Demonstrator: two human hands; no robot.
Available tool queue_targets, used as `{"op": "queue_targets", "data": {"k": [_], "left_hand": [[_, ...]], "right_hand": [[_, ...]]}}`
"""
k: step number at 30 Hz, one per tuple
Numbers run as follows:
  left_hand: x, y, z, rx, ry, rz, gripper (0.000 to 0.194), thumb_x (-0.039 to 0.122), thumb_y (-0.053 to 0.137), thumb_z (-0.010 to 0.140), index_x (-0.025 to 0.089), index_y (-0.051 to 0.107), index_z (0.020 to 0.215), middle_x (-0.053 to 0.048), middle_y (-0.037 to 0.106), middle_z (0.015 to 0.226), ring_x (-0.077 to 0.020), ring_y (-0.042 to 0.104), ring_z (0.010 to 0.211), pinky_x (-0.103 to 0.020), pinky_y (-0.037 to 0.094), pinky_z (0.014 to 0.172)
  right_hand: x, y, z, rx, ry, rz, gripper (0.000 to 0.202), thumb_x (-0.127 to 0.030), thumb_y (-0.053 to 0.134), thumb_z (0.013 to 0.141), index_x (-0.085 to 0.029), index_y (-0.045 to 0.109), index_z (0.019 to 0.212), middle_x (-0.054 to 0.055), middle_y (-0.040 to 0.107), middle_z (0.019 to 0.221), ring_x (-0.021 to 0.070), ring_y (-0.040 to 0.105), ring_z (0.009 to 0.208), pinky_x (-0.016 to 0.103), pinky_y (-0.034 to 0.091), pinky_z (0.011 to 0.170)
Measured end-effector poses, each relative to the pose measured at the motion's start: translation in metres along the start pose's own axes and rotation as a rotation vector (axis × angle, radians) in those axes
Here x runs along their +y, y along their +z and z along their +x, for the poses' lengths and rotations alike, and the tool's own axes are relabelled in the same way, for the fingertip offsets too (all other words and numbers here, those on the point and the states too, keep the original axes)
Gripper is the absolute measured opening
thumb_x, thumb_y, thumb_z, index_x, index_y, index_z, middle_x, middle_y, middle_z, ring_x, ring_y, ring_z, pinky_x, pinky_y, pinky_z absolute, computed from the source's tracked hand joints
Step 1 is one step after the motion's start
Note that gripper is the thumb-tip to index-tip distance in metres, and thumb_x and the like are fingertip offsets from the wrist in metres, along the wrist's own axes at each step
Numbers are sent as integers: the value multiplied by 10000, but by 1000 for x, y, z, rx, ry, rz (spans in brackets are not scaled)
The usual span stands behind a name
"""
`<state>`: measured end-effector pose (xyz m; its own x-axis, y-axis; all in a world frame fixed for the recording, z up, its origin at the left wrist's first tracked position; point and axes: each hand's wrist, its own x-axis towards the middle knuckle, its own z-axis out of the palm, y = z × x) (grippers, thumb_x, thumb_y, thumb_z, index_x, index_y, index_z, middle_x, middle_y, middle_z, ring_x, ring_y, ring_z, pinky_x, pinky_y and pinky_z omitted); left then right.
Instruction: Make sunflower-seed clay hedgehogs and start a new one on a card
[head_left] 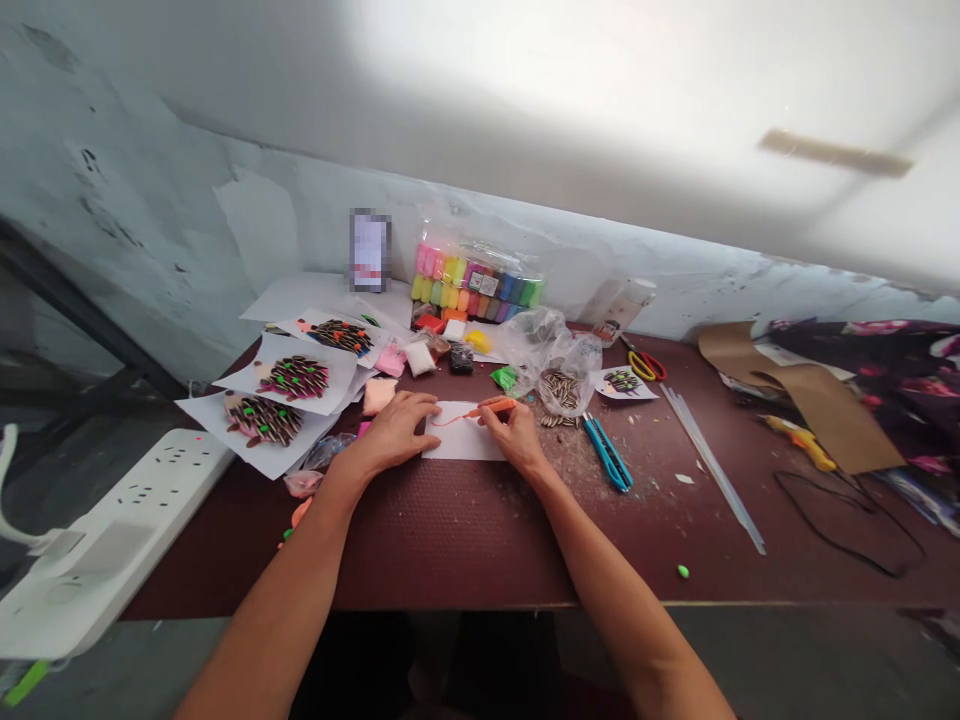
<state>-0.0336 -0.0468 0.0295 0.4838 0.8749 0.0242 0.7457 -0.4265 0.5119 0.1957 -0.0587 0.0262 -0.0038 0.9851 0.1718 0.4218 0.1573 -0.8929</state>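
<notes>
A white sheet of paper (459, 446) lies on the dark red table, with a thin orange curved line on its upper left part. My right hand (511, 432) is closed around an orange pen (491, 408), whose tip is at the paper near the line. My left hand (399, 428) rests at the paper's left edge, fingers apart, thumb on the sheet. Just right of the paper, a clear plastic bag (582, 365) holds striped seeds (561, 390), and more seeds lie in front of it. A blue cutter (607, 453) lies further right.
Hedgehog pictures (298, 378) and a white power strip (161, 490) are at left. Clay packs (480, 285) and a phone (369, 250) stand against the wall. Scissors (646, 364), glue sticks (716, 470), a yellow glue gun (804, 443) and its black cable are at right.
</notes>
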Motion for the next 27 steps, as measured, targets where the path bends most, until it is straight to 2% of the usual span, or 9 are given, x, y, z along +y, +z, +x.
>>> {"op": "queue_targets", "data": {"k": [27], "left_hand": [[-5,3,1,16,20,-19,450,357,660,775,227,687,1205,-82,608,1415,-314,501,1316,-488,374,1153]], "right_hand": [[7,-6,-1,49,20,-24,208,-343,609,812,-182,736,778,32,709,659,155,612,571,252,454,559]]}}
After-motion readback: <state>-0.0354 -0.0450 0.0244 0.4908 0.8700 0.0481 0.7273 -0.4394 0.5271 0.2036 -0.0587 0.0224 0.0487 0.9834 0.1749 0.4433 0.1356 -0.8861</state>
